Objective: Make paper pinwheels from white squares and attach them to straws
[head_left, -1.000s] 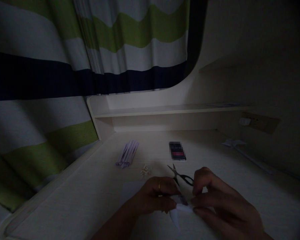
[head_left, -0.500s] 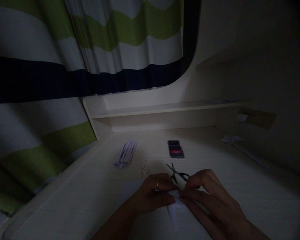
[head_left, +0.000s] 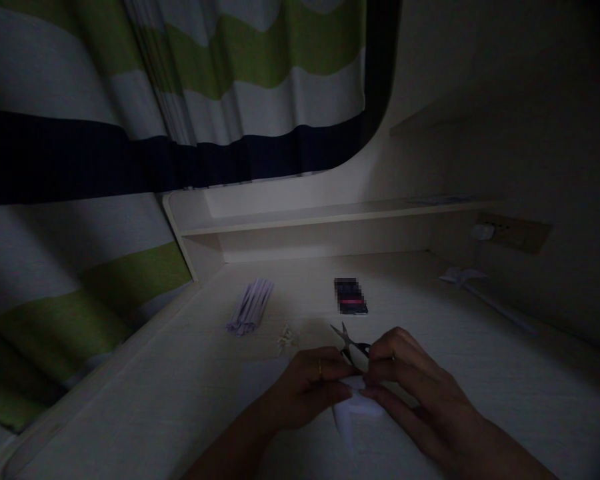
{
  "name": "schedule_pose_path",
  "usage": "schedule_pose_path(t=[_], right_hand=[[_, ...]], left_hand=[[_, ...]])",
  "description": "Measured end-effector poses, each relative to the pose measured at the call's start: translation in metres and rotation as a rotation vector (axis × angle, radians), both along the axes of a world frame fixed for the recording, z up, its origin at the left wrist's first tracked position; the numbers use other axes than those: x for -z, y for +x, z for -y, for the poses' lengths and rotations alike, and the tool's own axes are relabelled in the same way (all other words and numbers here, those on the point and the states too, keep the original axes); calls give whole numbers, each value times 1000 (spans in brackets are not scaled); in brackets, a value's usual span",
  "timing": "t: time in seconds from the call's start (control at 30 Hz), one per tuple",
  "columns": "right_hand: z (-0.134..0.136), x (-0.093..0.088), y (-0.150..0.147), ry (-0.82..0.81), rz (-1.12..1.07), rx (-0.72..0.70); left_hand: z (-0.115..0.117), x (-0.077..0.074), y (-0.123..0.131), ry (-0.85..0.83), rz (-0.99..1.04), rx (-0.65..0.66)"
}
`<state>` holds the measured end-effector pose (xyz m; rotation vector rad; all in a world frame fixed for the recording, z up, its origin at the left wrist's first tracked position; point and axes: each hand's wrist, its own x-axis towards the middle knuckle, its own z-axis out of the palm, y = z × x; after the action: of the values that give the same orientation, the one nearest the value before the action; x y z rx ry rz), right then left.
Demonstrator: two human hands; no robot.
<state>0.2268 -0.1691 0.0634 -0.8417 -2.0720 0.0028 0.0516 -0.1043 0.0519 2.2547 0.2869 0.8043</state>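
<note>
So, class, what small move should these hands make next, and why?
Perhaps the right hand should press the white paper where the fingertips meet while the left hand steadies it: both hands pinch it close together, and loose portions stick out below.

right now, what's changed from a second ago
The right hand has moved leftward, close against the left hand, covering more of the handles of the open scissors. Nothing was visibly let go: both hands still hold the white paper. The scissors, smartphone and bundle of paper sticks stayed put.
</note>
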Motion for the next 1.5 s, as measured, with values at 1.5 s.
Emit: schedule_pose_path(t=[1.5], right_hand=[[3, 5, 1, 117, -18, -5]], left_hand=[[3, 0, -5, 253, 9, -73]])
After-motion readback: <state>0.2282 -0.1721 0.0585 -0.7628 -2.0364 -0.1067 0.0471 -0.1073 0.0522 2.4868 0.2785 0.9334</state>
